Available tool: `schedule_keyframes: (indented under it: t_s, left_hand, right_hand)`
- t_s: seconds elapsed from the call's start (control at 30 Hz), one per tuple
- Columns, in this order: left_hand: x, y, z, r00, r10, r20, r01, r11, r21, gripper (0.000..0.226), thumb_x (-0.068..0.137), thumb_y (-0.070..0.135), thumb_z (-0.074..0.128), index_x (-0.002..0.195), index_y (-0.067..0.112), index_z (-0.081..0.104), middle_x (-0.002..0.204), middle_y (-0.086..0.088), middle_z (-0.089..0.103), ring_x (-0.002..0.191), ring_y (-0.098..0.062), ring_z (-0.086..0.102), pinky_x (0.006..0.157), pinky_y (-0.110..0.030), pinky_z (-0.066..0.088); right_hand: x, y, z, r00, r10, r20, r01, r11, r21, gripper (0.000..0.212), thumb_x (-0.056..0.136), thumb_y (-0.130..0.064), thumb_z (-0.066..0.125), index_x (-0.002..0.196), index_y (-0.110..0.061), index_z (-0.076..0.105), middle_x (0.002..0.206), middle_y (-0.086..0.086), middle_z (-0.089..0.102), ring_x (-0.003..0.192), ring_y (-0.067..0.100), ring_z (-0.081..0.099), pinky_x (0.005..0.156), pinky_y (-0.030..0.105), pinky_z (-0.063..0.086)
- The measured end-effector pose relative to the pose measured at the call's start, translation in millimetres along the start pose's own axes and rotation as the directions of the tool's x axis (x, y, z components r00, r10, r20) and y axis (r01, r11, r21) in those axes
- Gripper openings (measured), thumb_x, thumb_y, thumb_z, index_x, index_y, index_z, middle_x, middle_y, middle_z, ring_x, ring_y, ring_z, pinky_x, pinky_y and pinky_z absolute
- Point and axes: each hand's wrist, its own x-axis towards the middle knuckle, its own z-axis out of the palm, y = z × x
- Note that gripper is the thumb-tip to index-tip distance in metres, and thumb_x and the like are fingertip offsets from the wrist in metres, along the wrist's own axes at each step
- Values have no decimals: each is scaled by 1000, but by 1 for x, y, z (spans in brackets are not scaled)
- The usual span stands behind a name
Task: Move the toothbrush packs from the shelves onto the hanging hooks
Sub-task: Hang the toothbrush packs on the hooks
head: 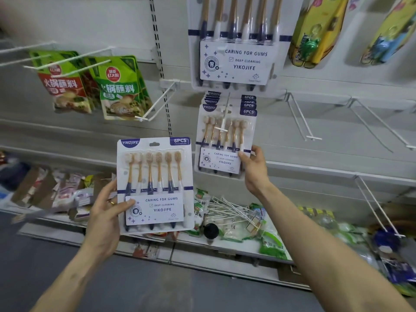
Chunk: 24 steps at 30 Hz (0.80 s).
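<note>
My left hand (105,212) grips a white YIKOJIFE six-brush toothbrush pack (157,176) by its lower left edge, upright in front of the shelves. Several identical packs (225,140) hang stacked on a white hook (224,119) at centre. My right hand (255,170) pinches the lower right corner of the front hanging pack. Another pack (236,55) hangs on the row above, its top cut off by the frame.
Green sauce pouches (117,88) hang at upper left. Bare white hooks (157,104) (301,120) flank the hanging stack. Yellow kids' toothbrush packs (315,30) hang at upper right. The bottom shelf (236,246) holds loose hooks (229,210) and mixed packets.
</note>
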Motion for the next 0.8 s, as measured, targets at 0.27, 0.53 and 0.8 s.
schedule_keyframes:
  t_s: [0.27,0.53,0.8]
  left_hand:
    - [-5,2,-8,999,-14,-42,15,1000,14,70,82,-10,65,145,19,58,133,-11,71,125,-31,66,103,-45,56]
    - [-3,-10,-13,999,-34,-13,35,999,18,72,79,-7,69,146,20,57,139,-14,67,129,-34,64,107,-47,55]
    - [1,-12,3,997,-79,0,79,997,-7,66,81,-7,68,136,29,63,129,-13,72,118,-30,70,106,-49,50]
  right_hand:
    - [40,1,0,999,-23,-28,19,988,-155,30,107,-9,56,135,-13,44,112,6,66,93,19,68,63,24,59]
    - [52,14,1,1000,0,-21,-6,954,-301,39,109,-32,57,142,-14,48,131,6,65,115,26,65,95,41,55]
    - [59,9,-11,995,25,-93,-59,923,-380,41,111,-32,52,146,-14,45,132,7,60,112,24,56,91,37,42]
